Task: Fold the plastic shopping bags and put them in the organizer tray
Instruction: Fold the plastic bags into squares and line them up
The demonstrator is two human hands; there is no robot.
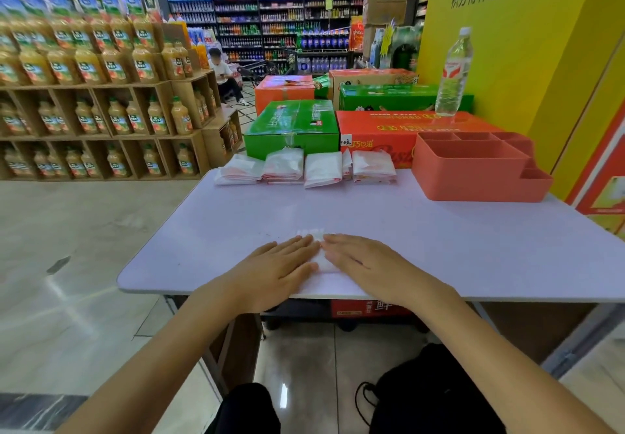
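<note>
A white plastic bag [321, 258] lies flat near the front edge of the pale table [439, 237]. My left hand [274, 268] and my right hand [362, 261] press down on it side by side, palms flat, fingers together, covering most of it. Only a strip between the hands and its far end show. Several folded white bags [306, 166] stand in a row along the table's far edge. The coral organizer tray [473, 170] sits at the far right of the table, and no bags show in its compartments.
Green and orange cartons [294, 126] are stacked right behind the table, one bearing a water bottle [453, 72]. A yellow wall [527, 45] stands to the right. Juice shelves [94, 95] fill the left. A person sits far back in the aisle.
</note>
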